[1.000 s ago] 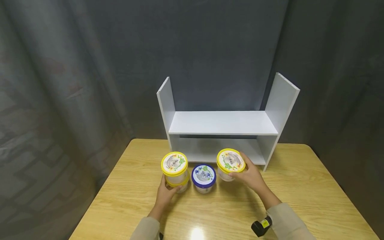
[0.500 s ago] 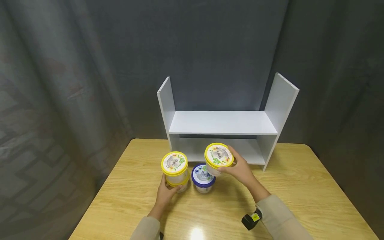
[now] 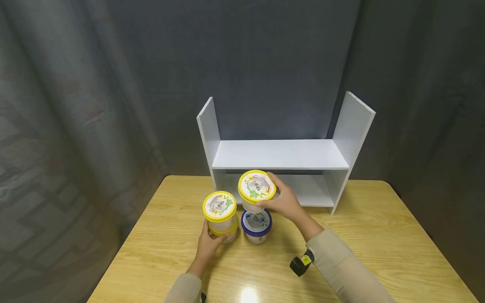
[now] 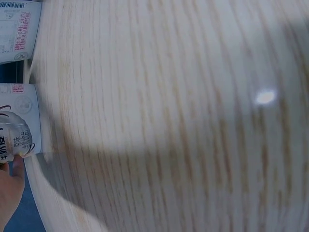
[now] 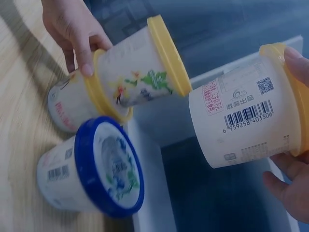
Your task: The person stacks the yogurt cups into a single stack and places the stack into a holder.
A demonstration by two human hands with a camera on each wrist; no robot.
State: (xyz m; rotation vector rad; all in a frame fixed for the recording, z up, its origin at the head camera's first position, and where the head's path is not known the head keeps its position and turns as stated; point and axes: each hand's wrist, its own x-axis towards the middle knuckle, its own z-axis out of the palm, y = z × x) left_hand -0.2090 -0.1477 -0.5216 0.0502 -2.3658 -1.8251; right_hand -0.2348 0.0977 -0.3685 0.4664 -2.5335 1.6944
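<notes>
My left hand [image 3: 207, 246] grips a yellow-lidded yogurt tub [image 5: 67, 108] standing on the table, its thumb at the lid's edge. A second yellow-lidded tub [image 3: 219, 206] is stacked on that one. Just to the right stands a blue-lidded tub [image 3: 257, 223] with blueberries printed on its lid. Raised above and slightly behind it is a third yellow-lidded tub [image 3: 257, 187], held by my right hand [image 3: 284, 204] around its lid from the right. The right wrist view shows this raised tub's barcode side, apart from the blue lid.
Behind the tubs stands a white two-level shelf [image 3: 280, 155] with tall side panels. The wooden table [image 3: 379, 240] reaches out on both sides. Grey curtains [image 3: 280, 63] hang behind and beside it. A black wrist camera [image 3: 301, 264] sits at my right sleeve.
My right hand has carried its yellow-lidded tub left and upward, from right of the blue-lidded tub to over it. My left hand and the stack have stayed put.
</notes>
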